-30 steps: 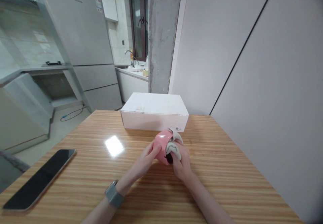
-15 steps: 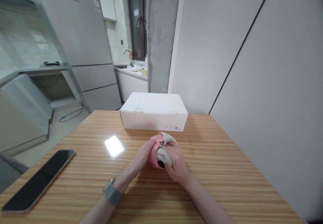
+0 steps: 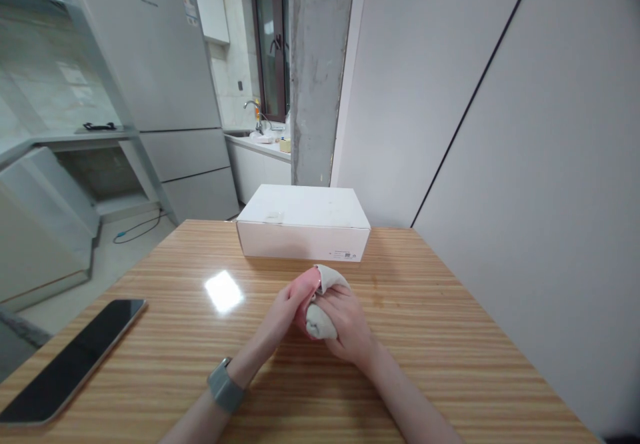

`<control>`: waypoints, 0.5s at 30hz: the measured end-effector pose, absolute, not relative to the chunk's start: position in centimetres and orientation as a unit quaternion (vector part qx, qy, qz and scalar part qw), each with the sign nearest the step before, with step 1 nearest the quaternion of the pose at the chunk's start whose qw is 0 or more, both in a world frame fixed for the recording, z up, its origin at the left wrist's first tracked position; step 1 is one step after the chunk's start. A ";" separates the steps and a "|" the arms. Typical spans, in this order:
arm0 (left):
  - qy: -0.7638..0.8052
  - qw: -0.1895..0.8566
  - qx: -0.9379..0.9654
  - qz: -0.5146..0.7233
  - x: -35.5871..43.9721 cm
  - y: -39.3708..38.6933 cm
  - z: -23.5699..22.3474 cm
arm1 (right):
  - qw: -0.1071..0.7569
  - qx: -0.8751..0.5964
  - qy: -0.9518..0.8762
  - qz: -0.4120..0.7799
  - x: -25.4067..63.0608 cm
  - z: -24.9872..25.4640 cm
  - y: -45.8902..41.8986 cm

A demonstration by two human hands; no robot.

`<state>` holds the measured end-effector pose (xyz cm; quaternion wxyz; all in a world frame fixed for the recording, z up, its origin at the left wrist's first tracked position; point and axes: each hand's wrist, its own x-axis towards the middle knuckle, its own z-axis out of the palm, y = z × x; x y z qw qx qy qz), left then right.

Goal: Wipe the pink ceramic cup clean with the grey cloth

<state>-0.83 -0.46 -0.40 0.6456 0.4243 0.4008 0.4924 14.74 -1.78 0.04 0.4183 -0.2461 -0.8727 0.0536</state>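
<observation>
A small rounded pink object (image 3: 301, 317) with a glossy surface is held just in front of me, mostly covered by my fingers; its kind does not show. My left hand (image 3: 290, 299) is wrapped round its left side, with a grey watch (image 3: 226, 384) on the wrist. Bunched in my right hand (image 3: 349, 321) is a light grey cloth (image 3: 321, 323), pressed against the pink object's right side. One part of the cloth sticks up above the fingers and another rolls out below them.
A white box (image 3: 303, 239) stands across the far side of the wood-grain table (image 3: 440, 351). At the left edge lies a dark-screened tablet or large phone (image 3: 75, 361). A pale wall (image 3: 540, 197) rises along the right side; a fridge (image 3: 175, 84) stands beyond the table.
My right hand has shifted slightly left with the cloth, which now covers the dark spot low on the pink object. My left fingers have closed further over its top.
</observation>
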 end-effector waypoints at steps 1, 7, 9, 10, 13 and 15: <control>0.427 0.614 0.447 0.490 -0.8 -0.5 -0.3 | 0.417 -0.248 -0.873 0.046 14.8 0.1 -1.8; 0.460 0.486 0.523 0.528 -0.8 -1.4 1.4 | 0.476 -0.293 -0.812 0.169 15.1 0.5 -1.7; 0.456 0.457 0.538 0.541 -1.2 -1.4 1.8 | 0.525 -0.326 -0.731 0.290 15.0 0.0 -1.3; 0.459 0.444 0.544 0.544 -1.4 -1.3 1.8 | 0.561 -0.352 -0.657 0.360 15.0 -0.3 -1.0; 0.488 0.425 0.527 0.551 -2.1 -0.8 1.6 | 0.641 -0.412 -0.421 0.492 15.7 -1.1 0.5; 0.503 0.457 0.472 0.561 -2.4 -0.4 1.4 | 0.660 -0.405 -0.369 0.515 16.9 -1.1 1.5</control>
